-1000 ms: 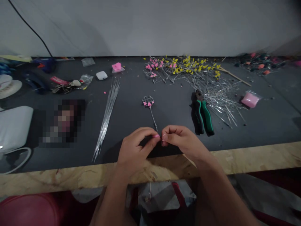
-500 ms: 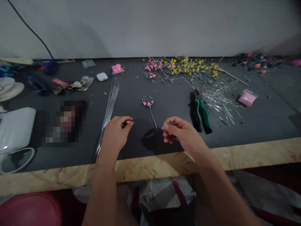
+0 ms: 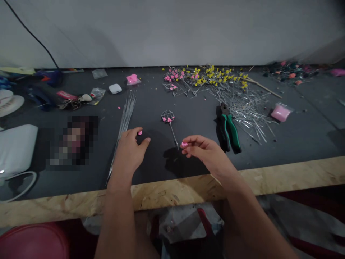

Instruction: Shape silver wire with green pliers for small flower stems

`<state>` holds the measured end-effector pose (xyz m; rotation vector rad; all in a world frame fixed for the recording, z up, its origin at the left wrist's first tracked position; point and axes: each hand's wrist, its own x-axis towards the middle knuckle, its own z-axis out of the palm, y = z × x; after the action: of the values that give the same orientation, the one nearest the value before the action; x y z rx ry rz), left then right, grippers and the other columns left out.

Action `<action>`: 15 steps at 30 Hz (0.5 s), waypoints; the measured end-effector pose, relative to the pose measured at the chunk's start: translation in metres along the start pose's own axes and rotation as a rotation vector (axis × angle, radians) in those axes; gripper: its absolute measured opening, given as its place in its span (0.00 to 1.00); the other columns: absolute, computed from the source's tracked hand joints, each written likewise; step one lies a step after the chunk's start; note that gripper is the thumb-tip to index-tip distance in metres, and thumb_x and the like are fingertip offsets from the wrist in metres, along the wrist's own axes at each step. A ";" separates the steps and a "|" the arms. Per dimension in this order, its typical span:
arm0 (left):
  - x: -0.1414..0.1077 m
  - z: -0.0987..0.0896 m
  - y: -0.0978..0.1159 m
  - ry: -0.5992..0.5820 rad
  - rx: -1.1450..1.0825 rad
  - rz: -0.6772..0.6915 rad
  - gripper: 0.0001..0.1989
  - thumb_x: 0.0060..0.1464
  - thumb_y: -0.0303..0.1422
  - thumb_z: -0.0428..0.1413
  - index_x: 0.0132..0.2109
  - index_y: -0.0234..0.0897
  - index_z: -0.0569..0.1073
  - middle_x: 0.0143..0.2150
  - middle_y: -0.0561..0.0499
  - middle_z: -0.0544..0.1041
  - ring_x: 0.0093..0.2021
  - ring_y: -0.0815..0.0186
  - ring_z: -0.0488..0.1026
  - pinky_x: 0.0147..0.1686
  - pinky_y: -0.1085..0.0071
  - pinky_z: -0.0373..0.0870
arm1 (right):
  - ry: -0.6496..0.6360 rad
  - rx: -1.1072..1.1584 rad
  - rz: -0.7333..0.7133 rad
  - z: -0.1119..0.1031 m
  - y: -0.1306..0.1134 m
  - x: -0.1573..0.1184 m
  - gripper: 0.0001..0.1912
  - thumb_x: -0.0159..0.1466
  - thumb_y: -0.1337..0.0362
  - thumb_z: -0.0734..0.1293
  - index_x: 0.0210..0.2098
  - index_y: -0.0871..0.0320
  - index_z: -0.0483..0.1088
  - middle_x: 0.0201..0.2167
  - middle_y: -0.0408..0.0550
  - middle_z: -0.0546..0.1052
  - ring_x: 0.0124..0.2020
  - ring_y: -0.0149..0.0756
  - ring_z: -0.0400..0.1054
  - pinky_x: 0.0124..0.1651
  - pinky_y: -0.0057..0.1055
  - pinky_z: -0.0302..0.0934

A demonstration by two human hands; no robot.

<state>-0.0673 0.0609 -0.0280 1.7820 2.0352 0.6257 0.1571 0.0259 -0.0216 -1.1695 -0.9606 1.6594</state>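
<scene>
Pink bead (image 3: 184, 144) sits pinched at the fingertips of the right hand (image 3: 207, 155), just right of the lower end of the wire stem (image 3: 171, 126) lying on the black mat (image 3: 194, 118). Left hand (image 3: 129, 153) hovers loosely open beside the bundle of wires (image 3: 123, 124), holding nothing that can be made out. Green pliers (image 3: 228, 128) lie near the right hand.

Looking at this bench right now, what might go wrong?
The tiny pink bead pinched in the right hand may slip and vanish on the dark mat. The left hand rests beside the bundle of thin wires, whose ends could prick it or get scattered.
</scene>
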 end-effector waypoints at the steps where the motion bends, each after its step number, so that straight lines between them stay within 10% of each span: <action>1: -0.001 0.000 0.001 0.012 -0.004 -0.003 0.21 0.52 0.37 0.56 0.53 0.36 0.70 0.50 0.40 0.71 0.42 0.58 0.71 0.45 0.59 0.68 | 0.002 -0.007 0.003 0.000 0.000 0.000 0.09 0.55 0.65 0.70 0.36 0.56 0.73 0.32 0.43 0.76 0.33 0.30 0.69 0.37 0.29 0.62; 6: -0.012 0.001 0.016 0.101 -0.138 0.047 0.17 0.53 0.38 0.55 0.49 0.39 0.73 0.46 0.45 0.74 0.43 0.60 0.72 0.47 0.62 0.68 | 0.029 -0.057 -0.035 -0.001 0.001 0.000 0.08 0.55 0.61 0.71 0.32 0.56 0.71 0.25 0.41 0.73 0.28 0.28 0.67 0.33 0.28 0.62; 15: -0.057 0.017 0.053 -0.278 -0.646 0.138 0.13 0.56 0.39 0.55 0.48 0.44 0.73 0.41 0.50 0.77 0.41 0.65 0.74 0.41 0.68 0.71 | -0.002 -0.086 -0.046 -0.001 0.000 -0.003 0.11 0.57 0.55 0.70 0.28 0.57 0.71 0.22 0.40 0.71 0.23 0.27 0.64 0.28 0.27 0.59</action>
<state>-0.0066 0.0117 -0.0147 1.5126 1.3280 0.8930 0.1584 0.0235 -0.0208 -1.1941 -1.0613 1.5969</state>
